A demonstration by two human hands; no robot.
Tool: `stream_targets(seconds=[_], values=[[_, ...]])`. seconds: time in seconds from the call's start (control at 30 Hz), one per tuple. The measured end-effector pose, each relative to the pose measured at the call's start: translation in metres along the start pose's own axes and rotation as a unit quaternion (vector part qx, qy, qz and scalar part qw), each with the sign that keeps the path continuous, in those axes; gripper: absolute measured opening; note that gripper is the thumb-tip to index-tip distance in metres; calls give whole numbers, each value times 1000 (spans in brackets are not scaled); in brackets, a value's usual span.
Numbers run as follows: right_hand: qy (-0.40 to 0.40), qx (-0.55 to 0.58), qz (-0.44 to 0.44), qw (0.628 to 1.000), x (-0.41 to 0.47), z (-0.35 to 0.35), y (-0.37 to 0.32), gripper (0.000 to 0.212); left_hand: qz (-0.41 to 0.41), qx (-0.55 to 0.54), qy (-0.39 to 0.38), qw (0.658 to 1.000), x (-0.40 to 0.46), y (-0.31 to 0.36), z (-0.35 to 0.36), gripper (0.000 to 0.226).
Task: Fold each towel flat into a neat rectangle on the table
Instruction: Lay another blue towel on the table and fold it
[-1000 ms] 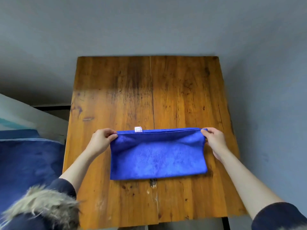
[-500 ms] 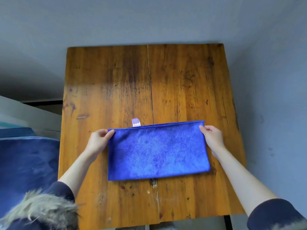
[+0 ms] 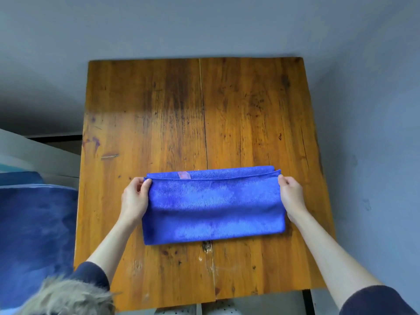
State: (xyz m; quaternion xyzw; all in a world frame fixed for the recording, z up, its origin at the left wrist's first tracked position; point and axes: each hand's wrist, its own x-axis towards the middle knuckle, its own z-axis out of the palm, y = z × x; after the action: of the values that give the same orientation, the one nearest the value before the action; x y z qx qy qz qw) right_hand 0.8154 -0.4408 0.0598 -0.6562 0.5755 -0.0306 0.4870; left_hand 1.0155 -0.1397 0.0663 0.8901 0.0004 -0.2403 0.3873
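Observation:
A blue towel (image 3: 213, 205) lies folded as a wide rectangle on the near half of the wooden table (image 3: 181, 110). Its upper layer is raised a little and stops just short of the far edge, where a strip of the lower layer and a small pink tag (image 3: 184, 175) show. My left hand (image 3: 135, 198) pinches the upper layer's far left corner. At the far right corner my right hand (image 3: 292, 196) pinches the same layer.
A dark blue cushion or seat (image 3: 34, 235) sits left of the table, beside a white ledge (image 3: 34, 153). Grey wall runs behind and to the right. A fur trim (image 3: 66, 298) on my clothing shows at the bottom left.
Both hands have drawn the towel's upper layer toward me, so the far strip of the lower layer and the tag now show. The camera has tilted slightly.

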Motion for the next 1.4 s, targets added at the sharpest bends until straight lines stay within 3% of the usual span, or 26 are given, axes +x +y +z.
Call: stream_targets(seconds=[0.2,0.5,0.73,0.93,1.1,1.3,1.4], values=[[24,-9,-34,999,10,9,-2,25,44,25,32,998,9,-3,6,21],[29,-38,-31,998,22,12,1,30,12,32,62,997,14,-6,11,20],[30,-46,19,998,-14,5,22,37,-45,82,45,995,-28,-23,12,34],[-14,-68,38,997,-41,-8,48,30,-23,120,47,991,-58,-38,13,33],[-53,-66,33,996,-43,-13,47,47,-8,103,49,993,-68,-45,16,29],[-60,-57,16,996,-44,-17,50,39,6,109,56,992,-68,-52,12,22],[-27,-44,22,998,-47,-14,44,23,27,166,83,982,-64,-45,8,28]])
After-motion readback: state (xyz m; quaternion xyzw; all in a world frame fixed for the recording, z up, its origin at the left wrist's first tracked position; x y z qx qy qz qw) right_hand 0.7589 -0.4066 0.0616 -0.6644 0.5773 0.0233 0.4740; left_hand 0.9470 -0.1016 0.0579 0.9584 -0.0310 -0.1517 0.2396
